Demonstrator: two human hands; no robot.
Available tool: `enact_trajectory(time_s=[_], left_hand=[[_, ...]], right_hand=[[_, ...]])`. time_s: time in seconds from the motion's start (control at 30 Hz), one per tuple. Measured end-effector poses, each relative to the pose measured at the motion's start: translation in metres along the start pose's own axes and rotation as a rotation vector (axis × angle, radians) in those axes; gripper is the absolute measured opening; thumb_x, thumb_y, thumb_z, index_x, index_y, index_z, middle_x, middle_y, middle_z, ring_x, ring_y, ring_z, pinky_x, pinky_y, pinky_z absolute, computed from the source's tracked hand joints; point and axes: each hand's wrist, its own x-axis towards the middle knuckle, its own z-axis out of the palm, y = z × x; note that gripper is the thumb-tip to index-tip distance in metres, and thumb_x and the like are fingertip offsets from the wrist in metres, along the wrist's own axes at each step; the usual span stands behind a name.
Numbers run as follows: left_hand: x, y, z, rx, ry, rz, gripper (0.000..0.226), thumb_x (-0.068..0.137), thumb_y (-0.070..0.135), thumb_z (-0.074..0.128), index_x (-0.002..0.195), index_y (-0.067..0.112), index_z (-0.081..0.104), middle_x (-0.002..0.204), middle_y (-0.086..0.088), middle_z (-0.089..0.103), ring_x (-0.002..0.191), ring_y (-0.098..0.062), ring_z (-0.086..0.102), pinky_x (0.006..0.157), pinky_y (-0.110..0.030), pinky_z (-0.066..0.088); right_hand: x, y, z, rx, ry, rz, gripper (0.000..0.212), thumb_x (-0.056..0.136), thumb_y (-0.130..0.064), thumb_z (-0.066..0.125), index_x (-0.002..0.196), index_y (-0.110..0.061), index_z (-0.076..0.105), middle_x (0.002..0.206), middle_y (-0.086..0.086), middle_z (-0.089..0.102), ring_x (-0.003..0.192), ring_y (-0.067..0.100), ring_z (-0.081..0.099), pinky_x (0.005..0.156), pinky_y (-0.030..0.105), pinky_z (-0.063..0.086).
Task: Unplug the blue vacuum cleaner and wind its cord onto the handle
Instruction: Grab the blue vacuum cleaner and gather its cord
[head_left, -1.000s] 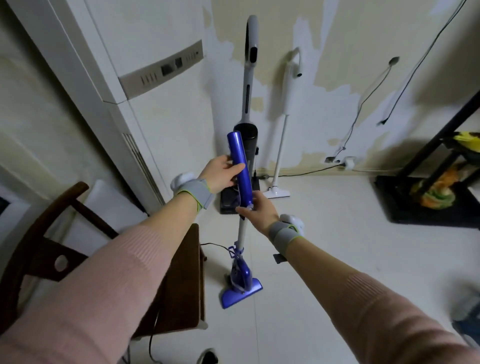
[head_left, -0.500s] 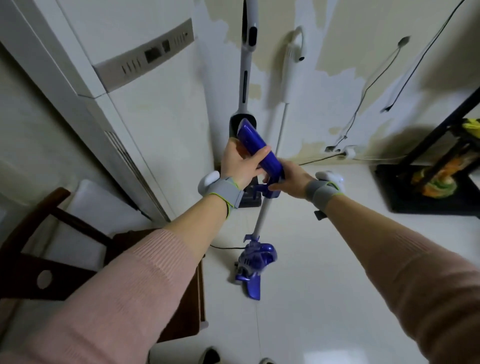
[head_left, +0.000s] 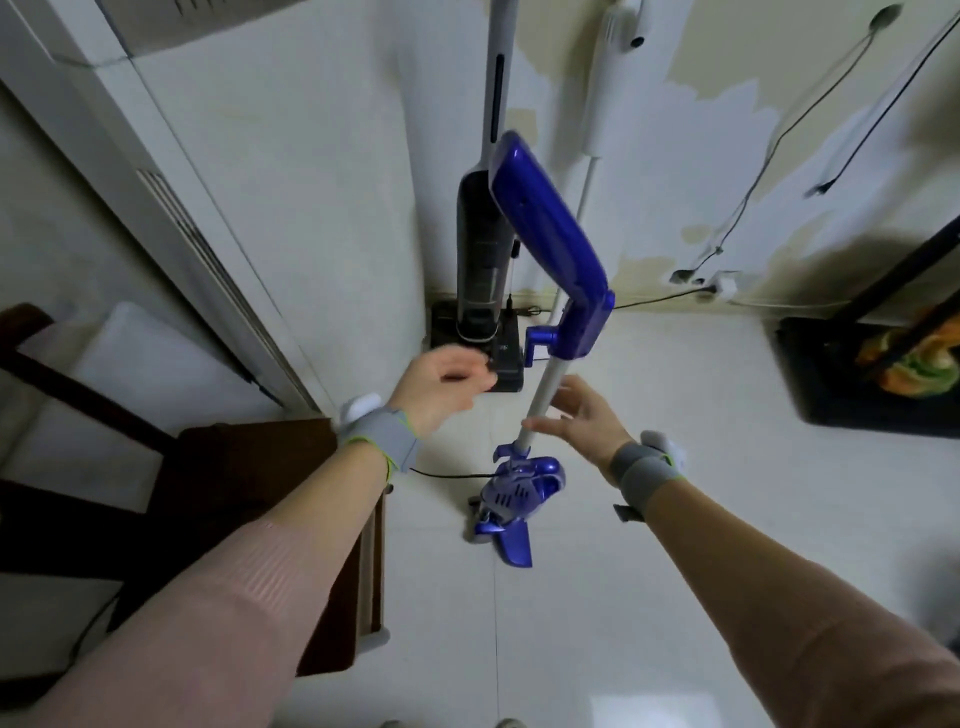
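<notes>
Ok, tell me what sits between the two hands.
Head view: the blue vacuum's pale shaft runs between left hand and right hand, close beside the right fingers.

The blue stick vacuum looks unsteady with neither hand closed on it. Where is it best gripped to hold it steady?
Grip the bare grey tube of the blue stick vacuum cleaner, just under the blue handle. Come from the right: the open right hand is already beside it. The tube is slim and round, so fingers can likely wrap it; the leaning handle is wider.
</notes>
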Motion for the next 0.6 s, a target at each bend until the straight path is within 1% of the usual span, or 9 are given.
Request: enact_trajectory(time_s=[0.07,0.1,0.13,0.2,0.3,0.37,0.5,0.53,0.6], left_hand=[[0.011,-0.064,0.001,0.142,0.033,-0.094,0.032,0.086,0.004,0.062,0.118,-0.003,0.061,0.093,-0.009,0.063,0.095,-0.022,0.057,0.068,-0.021,0.05],[0.017,-0.098,0.004,0.221,0.036,-0.132,0.033,0.086,0.003,0.062,0.119,-0.004,0.06,0.097,-0.013,0.066,0.099,-0.026,0.06,0.071,-0.022,0.05],[0.023,-0.128,0.006,0.298,0.025,-0.167,0.036,0.086,0.003,0.062,0.121,-0.004,0.059,0.107,-0.017,0.067,0.106,-0.03,0.061,0.081,-0.025,0.05],[0.027,-0.162,0.014,0.448,-0.046,-0.199,0.043,0.089,0.007,0.059,0.131,0.001,0.052,0.132,-0.018,0.058,0.122,-0.03,0.056,0.101,-0.031,0.044],[0.058,-0.21,0.031,0.622,-0.095,-0.136,0.055,0.093,0.012,0.052,0.145,0.009,0.035,0.148,-0.009,0.043,0.135,-0.024,0.043,0.11,-0.029,0.033],[0.083,-0.234,0.04,0.653,-0.074,-0.121,0.061,0.092,0.01,0.051,0.148,0.013,0.027,0.152,-0.007,0.036,0.139,-0.025,0.038,0.112,-0.03,0.03],[0.112,-0.266,0.065,0.682,-0.098,-0.152,0.067,0.09,0.002,0.046,0.15,0.016,0.021,0.155,-0.012,0.028,0.146,-0.026,0.023,0.117,-0.036,0.024],[0.113,-0.272,0.072,0.716,-0.13,-0.164,0.065,0.09,0.004,0.044,0.149,0.017,0.022,0.153,-0.013,0.03,0.145,-0.028,0.023,0.116,-0.038,0.026],[0.108,-0.278,0.083,0.813,-0.218,-0.158,0.05,0.091,0.01,0.043,0.141,0.014,0.036,0.14,-0.015,0.046,0.134,-0.032,0.041,0.108,-0.039,0.037]], right_hand=[[0.013,0.032,0.019,-0.105,-0.014,0.018,0.065,0.072,-0.014,0.078,0.127,-0.016,0.043,0.132,0.007,0.053,0.126,0.021,0.045,0.101,0.033,0.036],[0.024,0.05,0.03,-0.156,0.002,0.01,0.063,0.072,-0.014,0.078,0.126,-0.015,0.044,0.13,0.007,0.054,0.126,0.021,0.047,0.101,0.034,0.037],[0.034,0.063,0.037,-0.183,0.041,0.006,0.058,0.074,-0.015,0.076,0.124,-0.013,0.046,0.127,0.009,0.057,0.123,0.022,0.051,0.1,0.035,0.041],[0.048,0.075,0.045,-0.162,0.136,0.009,0.043,0.08,-0.017,0.07,0.119,-0.009,0.053,0.116,0.011,0.064,0.109,0.024,0.06,0.096,0.037,0.049],[0.072,0.101,0.058,-0.121,0.235,-0.04,0.022,0.089,-0.017,0.059,0.109,-0.008,0.059,0.102,0.015,0.069,0.089,0.026,0.067,0.084,0.037,0.056],[0.083,0.114,0.065,-0.135,0.268,-0.082,0.018,0.091,-0.02,0.056,0.104,-0.008,0.059,0.098,0.015,0.069,0.089,0.029,0.067,0.078,0.036,0.057],[0.091,0.124,0.065,-0.194,0.301,-0.152,0.017,0.091,-0.021,0.057,0.102,-0.008,0.059,0.092,0.015,0.069,0.087,0.03,0.066,0.084,0.045,0.055],[0.09,0.124,0.065,-0.192,0.298,-0.154,0.017,0.091,-0.02,0.057,0.102,-0.007,0.059,0.092,0.015,0.069,0.086,0.03,0.066,0.085,0.046,0.055],[0.088,0.122,0.064,-0.202,0.289,-0.159,0.017,0.091,-0.02,0.056,0.103,-0.007,0.058,0.093,0.015,0.068,0.088,0.03,0.065,0.085,0.046,0.054]])
